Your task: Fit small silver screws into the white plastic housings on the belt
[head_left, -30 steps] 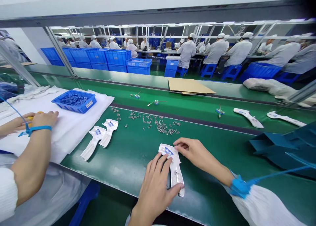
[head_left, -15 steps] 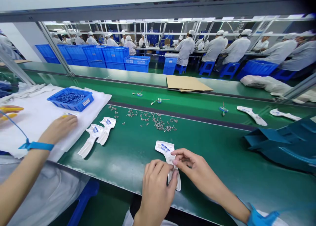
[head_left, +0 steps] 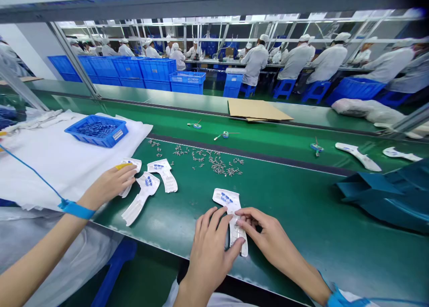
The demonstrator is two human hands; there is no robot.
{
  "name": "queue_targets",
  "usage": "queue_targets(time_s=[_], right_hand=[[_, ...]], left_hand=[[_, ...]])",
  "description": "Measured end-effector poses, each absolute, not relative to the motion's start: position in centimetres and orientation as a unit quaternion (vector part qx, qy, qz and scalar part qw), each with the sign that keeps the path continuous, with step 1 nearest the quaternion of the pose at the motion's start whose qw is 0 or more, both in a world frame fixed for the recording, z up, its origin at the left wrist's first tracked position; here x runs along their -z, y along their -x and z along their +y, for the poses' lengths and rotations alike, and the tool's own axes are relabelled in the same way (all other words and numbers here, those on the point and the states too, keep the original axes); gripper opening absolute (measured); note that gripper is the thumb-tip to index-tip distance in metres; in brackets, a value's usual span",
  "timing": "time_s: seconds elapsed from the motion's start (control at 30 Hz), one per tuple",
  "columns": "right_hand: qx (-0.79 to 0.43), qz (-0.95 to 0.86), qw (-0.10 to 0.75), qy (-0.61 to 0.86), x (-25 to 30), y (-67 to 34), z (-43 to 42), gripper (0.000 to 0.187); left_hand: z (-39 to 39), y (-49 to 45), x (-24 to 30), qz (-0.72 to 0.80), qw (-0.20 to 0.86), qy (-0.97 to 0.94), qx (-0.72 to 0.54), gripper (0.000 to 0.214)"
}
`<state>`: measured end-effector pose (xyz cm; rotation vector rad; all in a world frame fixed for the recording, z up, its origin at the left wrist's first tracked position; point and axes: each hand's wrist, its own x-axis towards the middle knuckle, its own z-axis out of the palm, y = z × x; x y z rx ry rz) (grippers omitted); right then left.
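A white plastic handle shell (head_left: 226, 196) with small blue parts in its wide end lies on the green table, hollow side up. My left hand (head_left: 211, 244) rests along its left edge, fingers stretched out and thumb apart near the lower end. From the right, my right hand (head_left: 270, 235) reaches over the middle of the shell. Its thumb and forefinger are pinched close together there; anything between them is too small or hidden to name. Behind the shell lies a scatter of tiny metal parts (head_left: 219, 164).
At left a co-worker's hand (head_left: 112, 182) touches a white shell, beside two more shells (head_left: 142, 197). A blue tray (head_left: 114, 139) of small blue parts stands on white sheeting. Small wired parts (head_left: 225, 134) and white shells (head_left: 358, 156) lie on the belt. A teal bin (head_left: 385, 199) stands right.
The co-worker's hand has moved right with a shell, and the two shells beside it have shifted right. Parts on the belt have moved right. My left hand's fingers have spread slightly.
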<state>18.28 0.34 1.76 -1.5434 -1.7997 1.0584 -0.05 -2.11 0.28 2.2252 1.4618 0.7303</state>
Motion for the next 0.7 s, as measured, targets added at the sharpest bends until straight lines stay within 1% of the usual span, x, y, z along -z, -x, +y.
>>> queue_targets(time_s=[0.17,0.43,0.57,0.7], right_hand=[[-0.433,-0.628,0.283,0.582,-1.2,-18.3,0.2,0.028],[-0.428,-0.609,0.293,0.6,-0.4,-18.3,-0.3,0.031],[-0.426,-0.612,0.295,0.598,-0.4,-18.3,-0.4,0.03],[-0.393,-0.65,0.294,0.581,-0.4,-18.2,-0.5,0.025]], left_hand=[[-2.1,0.0,-0.3,0.521,0.194,-0.792,-0.252,0.041],[-2.0,0.0,-0.2,0.521,0.211,-0.791,-0.242,0.04],[-2.0,0.0,-0.3,0.521,0.212,-0.791,-0.242,0.04],[-2.0,0.0,-0.3,0.52,0.206,-0.791,-0.247,0.04]])
